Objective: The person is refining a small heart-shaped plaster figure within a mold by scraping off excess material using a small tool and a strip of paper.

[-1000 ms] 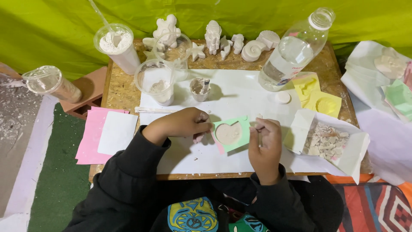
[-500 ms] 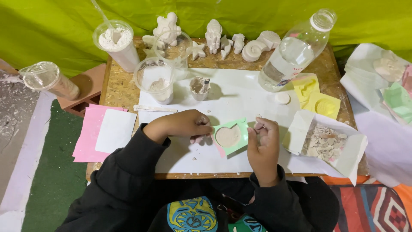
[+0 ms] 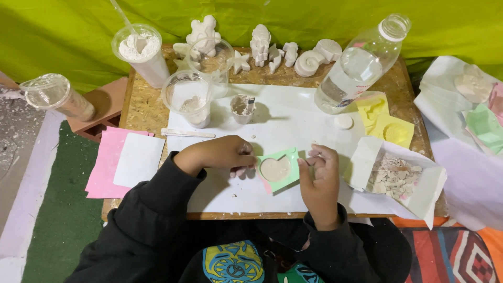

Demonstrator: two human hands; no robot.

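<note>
A green heart-shaped mould [image 3: 277, 170] filled with pale plaster lies on the white sheet [image 3: 283, 120] in front of me. My left hand [image 3: 222, 154] grips its left edge with curled fingers. On the other side, my right hand [image 3: 320, 175] pinches the mould's right edge between fingertips. Both sleeves are black.
Behind stand clear cups with plaster [image 3: 189, 98], a tall cup of white powder [image 3: 141, 52], a small mixing cup [image 3: 242, 108], a large water bottle [image 3: 360, 65] and white plaster figures [image 3: 261, 44]. Yellow moulds [image 3: 385, 121] and a paper of plaster scraps [image 3: 394, 177] lie right; pink and white sheets [image 3: 123, 162] left.
Both hands stay on the green mould; it has shifted only slightly on the sheet.
</note>
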